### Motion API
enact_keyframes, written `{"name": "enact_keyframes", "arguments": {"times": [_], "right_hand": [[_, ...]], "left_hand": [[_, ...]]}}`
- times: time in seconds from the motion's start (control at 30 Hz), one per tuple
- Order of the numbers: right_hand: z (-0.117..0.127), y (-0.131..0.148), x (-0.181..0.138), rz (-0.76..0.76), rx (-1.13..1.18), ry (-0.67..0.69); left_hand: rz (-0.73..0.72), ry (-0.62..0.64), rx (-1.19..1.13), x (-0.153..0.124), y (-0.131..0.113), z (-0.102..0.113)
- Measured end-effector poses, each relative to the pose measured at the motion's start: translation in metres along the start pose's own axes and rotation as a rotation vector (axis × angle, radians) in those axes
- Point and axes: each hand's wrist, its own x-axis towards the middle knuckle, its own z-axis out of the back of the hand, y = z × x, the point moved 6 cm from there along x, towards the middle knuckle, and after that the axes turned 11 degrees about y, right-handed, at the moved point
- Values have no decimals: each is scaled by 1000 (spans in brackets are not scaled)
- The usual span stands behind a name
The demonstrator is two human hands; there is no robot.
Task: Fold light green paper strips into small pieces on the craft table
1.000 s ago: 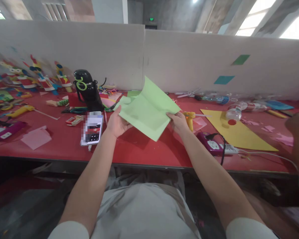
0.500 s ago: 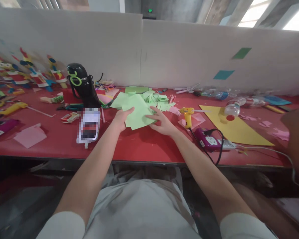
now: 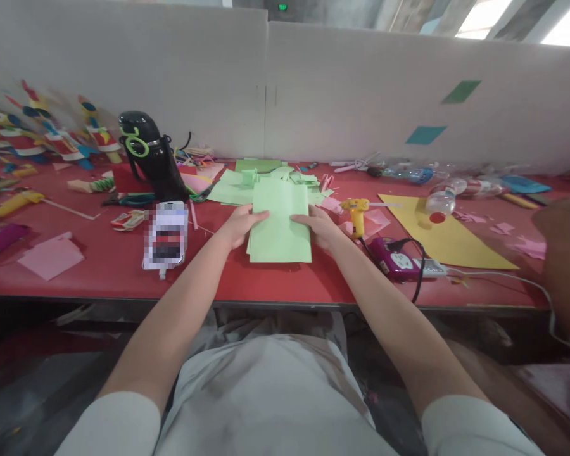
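Nearest me, the red table (image 3: 285,284) lies bare along its front edge at the lower middle of the frame. Just beyond it, mid-frame, is the green paper (image 3: 281,235), which looks like more than one layer at its lower left. My left hand (image 3: 240,226) grips its left edge and my right hand (image 3: 323,228) its right, thumbs flat on top; the fingers beneath are mostly hidden. I judge it light and bendy, not slippery, but quick to crease or tear, and the layers could slide apart, so opposite side edges seem the place to hold, pinched gently. Farther up, loose green scraps (image 3: 228,189) lie behind it, before the pale partition (image 3: 194,82).
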Motion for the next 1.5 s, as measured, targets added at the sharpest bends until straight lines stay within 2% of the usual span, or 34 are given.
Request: {"name": "enact_keyframes", "arguments": {"times": [0.07,0.13,0.37,0.57,0.73,0.87,1.23,1.5], "right_hand": [[-1,-3,-2,-59,-4,-12],[-1,-5,-4,-106,-15,-22],[5,-6,-3,-109,3,-102],[2,-8,-3,-156,-27,-57],[6,-8,-3,-169,-19,-120],[8,-9,-2,-163,-24,-117],[6,-7,-4,-154,-28,-86],[5,-5,-5,-178,-34,-99]], "left_hand": [[-41,-126,11,1,-1,12],[-67,-178,32,3,-1,19],[-4,-82,128,3,5,15],[-129,-218,147,8,3,30],[-139,-153,177,9,5,30],[-153,-193,238,9,4,31],[-124,-231,204,7,3,30],[-130,-266,255,10,7,37]]}}
